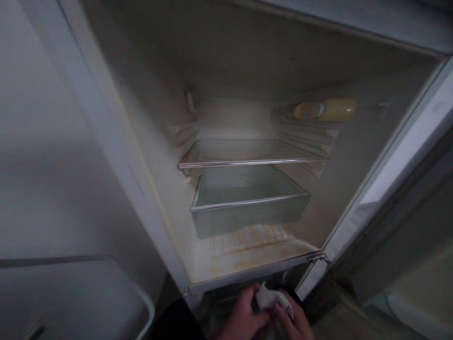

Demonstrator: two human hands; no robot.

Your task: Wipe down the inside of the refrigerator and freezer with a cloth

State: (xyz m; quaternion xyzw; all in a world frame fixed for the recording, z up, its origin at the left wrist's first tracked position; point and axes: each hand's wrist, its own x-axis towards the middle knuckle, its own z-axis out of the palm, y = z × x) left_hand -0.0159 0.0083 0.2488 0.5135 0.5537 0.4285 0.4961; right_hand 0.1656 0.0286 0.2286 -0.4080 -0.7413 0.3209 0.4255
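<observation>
At the bottom of the view, below the fridge's front sill, my two hands are together around a crumpled pale cloth. My left hand pinches the cloth from the left. Closed on its right side is my right hand, thumb over the folds. Behind them stands the open fridge. Its floor carries yellow-brown stains. A clear drawer sits inside, under a glass shelf.
High on the fridge's right wall is a yellowish lamp housing. A metal hinge projects at the sill's right corner. To the left, a pale rounded-edge panel stands near my dark-clothed leg.
</observation>
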